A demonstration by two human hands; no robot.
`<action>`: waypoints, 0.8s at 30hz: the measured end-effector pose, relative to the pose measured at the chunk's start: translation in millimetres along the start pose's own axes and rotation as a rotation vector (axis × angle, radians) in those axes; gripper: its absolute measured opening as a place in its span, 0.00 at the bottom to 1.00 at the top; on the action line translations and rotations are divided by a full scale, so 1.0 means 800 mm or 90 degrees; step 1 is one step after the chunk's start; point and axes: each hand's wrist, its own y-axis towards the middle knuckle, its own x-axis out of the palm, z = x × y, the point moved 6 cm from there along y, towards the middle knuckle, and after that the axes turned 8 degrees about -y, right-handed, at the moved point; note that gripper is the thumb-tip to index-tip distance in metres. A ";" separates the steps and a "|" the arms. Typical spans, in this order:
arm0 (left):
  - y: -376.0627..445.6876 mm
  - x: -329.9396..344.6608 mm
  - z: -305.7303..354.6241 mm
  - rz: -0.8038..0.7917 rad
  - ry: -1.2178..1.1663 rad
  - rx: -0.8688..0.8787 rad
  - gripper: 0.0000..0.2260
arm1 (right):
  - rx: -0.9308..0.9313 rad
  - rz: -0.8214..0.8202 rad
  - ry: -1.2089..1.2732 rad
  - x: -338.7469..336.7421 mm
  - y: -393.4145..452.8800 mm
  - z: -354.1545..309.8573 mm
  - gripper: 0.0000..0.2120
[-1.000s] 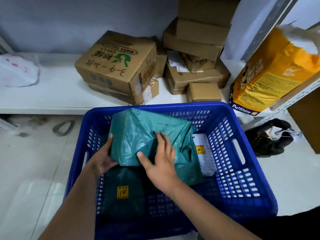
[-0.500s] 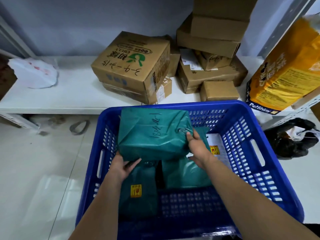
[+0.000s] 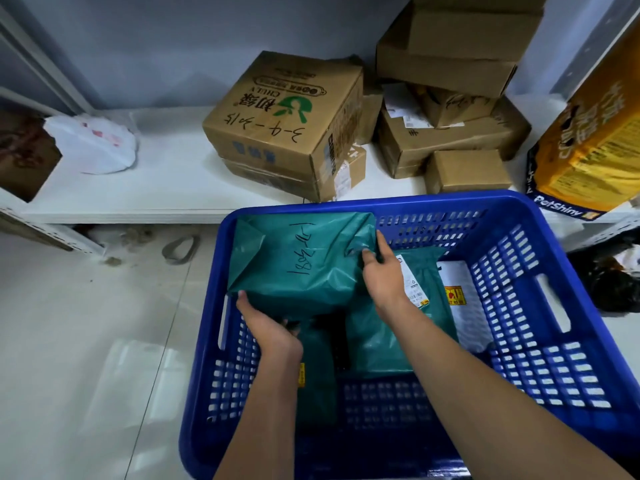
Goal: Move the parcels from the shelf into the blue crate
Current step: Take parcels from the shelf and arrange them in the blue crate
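A large green plastic-wrapped parcel (image 3: 298, 261) with black handwriting lies in the far left corner of the blue crate (image 3: 540, 368). My left hand (image 3: 268, 325) grips its near edge from below. My right hand (image 3: 382, 275) holds its right end. Under and beside it lie two more green parcels (image 3: 377, 344) and a white parcel (image 3: 465, 306) with a yellow sticker. On the white shelf (image 3: 166, 188) behind the crate stand a big printed cardboard box (image 3: 284, 126) and a pile of smaller brown boxes (image 3: 453, 133).
A yellow PetShiny bag (image 3: 588, 150) leans at the shelf's right end. A white plastic bag (image 3: 95, 143) lies on the shelf's left. A black bag (image 3: 609, 278) sits on the floor right of the crate. Pale tiled floor stretches to the left.
The green parcel has turned and shifted into the crate's far left corner. My right hand moved from its top to its right end; my left hand stays at the near edge.
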 end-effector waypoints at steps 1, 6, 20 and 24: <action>-0.003 0.001 0.008 -0.005 0.010 0.000 0.36 | -0.007 -0.003 -0.006 0.000 0.005 -0.005 0.25; 0.009 0.026 0.049 -0.053 0.020 -0.079 0.41 | 0.022 -0.053 0.017 0.010 0.004 -0.001 0.25; 0.060 0.029 0.065 -0.002 0.203 -0.129 0.38 | 0.036 -0.022 -0.218 0.019 0.025 0.019 0.29; 0.036 0.035 0.070 0.014 0.214 -0.140 0.36 | 0.091 -0.076 -0.292 0.018 0.017 0.005 0.34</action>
